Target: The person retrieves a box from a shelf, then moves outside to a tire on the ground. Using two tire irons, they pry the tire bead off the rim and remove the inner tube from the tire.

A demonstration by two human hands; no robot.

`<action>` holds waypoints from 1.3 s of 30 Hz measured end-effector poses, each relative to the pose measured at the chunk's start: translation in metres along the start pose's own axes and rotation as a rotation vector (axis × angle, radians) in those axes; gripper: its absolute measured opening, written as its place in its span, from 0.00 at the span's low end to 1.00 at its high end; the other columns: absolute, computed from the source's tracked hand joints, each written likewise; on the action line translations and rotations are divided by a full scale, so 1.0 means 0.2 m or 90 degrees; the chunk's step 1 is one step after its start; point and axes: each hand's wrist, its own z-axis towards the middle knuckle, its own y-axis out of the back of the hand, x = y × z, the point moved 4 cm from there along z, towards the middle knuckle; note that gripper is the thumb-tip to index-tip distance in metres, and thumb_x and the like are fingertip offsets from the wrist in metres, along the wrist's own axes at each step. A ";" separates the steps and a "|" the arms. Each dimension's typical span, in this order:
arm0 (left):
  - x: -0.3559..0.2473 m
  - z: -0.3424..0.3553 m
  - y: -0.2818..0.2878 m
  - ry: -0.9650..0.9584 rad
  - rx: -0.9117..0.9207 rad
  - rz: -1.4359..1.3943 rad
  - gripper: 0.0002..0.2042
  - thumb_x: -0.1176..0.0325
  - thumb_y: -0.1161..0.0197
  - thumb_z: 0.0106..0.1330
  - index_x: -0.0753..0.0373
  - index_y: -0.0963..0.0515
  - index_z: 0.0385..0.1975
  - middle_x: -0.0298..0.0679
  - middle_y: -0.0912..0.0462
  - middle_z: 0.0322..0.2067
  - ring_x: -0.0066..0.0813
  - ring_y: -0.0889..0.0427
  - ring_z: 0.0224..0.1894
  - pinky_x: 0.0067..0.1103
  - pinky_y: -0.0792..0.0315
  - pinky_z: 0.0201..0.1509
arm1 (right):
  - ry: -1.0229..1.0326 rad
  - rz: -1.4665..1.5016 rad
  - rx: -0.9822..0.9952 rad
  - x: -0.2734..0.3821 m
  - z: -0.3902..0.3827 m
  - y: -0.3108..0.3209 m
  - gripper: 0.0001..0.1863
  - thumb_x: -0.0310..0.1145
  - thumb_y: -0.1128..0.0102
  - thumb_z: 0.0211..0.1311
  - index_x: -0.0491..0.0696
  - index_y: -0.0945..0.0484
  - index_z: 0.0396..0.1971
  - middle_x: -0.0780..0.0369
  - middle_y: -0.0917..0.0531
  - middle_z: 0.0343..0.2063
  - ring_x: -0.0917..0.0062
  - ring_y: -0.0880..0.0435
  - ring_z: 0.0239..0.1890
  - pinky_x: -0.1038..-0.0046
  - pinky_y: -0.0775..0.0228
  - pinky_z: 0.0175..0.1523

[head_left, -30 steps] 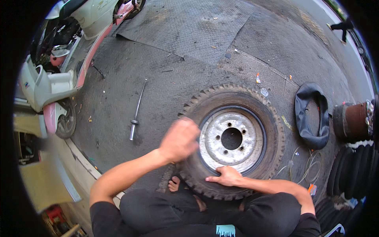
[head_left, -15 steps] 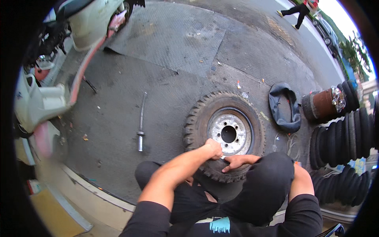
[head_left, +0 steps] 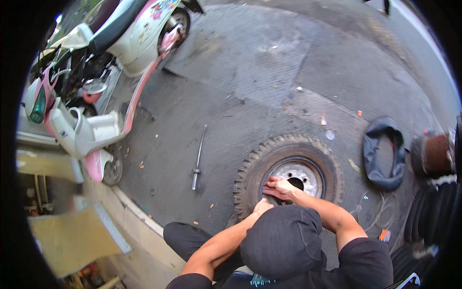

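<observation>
A chunky-treaded tyre (head_left: pixel 251 164) lies flat on the ground before me, with a worn grey metal wheel rim (head_left: pixel 308 174) set in it. My left hand (head_left: pixel 263 207) is closed at the near left edge of the rim. What it grips, if anything, is hidden. My right hand (head_left: pixel 281 188) reaches across the rim from the right, its fingers stretched out toward the tyre's inner edge. My right knee (head_left: pixel 284 236), in black cloth, covers the near part of the wheel. Between the hands is a dark patch I cannot make out.
Left of the tyre lies a metal rod tool (head_left: pixel 196 166) with a thick end. A black inner tube (head_left: pixel 384 154) lies to the right, near a rusty drum (head_left: pixel 434 155) and stacked tyres (head_left: pixel 430 212). A white and pink scooter (head_left: pixel 103 127) stands at the left.
My right hand has gone from the tyre's near side onto the rim's left part. My left hand has moved toward the near left edge. My right knee has come in over the wheel; the view has shifted.
</observation>
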 end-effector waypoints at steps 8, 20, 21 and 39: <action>-0.17 -0.04 0.00 0.046 0.062 -0.035 0.13 0.57 0.38 0.70 0.56 0.09 0.33 0.39 0.06 0.36 0.39 0.09 0.42 0.37 0.26 0.51 | -0.181 0.489 0.083 -0.13 0.25 -0.07 0.25 0.42 0.57 0.84 0.43 0.27 0.70 0.53 0.21 0.70 0.56 0.25 0.73 0.51 0.38 0.79; -0.30 -0.06 0.12 0.051 0.100 -0.049 0.13 0.57 0.38 0.70 0.57 0.10 0.35 0.40 0.07 0.37 0.40 0.09 0.43 0.36 0.26 0.52 | -0.429 0.478 0.201 -0.36 0.35 -0.08 0.26 0.45 0.52 0.82 0.44 0.23 0.67 0.53 0.18 0.67 0.58 0.22 0.68 0.52 0.33 0.75; -0.30 -0.06 0.13 0.053 0.100 -0.052 0.13 0.57 0.38 0.70 0.57 0.10 0.35 0.40 0.07 0.37 0.40 0.09 0.43 0.36 0.26 0.52 | -0.402 0.502 0.207 -0.28 0.36 -0.11 0.26 0.45 0.52 0.82 0.44 0.23 0.66 0.53 0.18 0.66 0.58 0.21 0.68 0.52 0.33 0.75; -0.33 -0.10 0.20 0.045 0.100 -0.056 0.14 0.57 0.37 0.71 0.59 0.11 0.37 0.41 0.07 0.38 0.42 0.10 0.43 0.36 0.25 0.54 | -0.499 0.397 0.196 -0.35 0.21 -0.10 0.28 0.52 0.46 0.79 0.45 0.18 0.63 0.54 0.17 0.65 0.62 0.20 0.66 0.55 0.32 0.74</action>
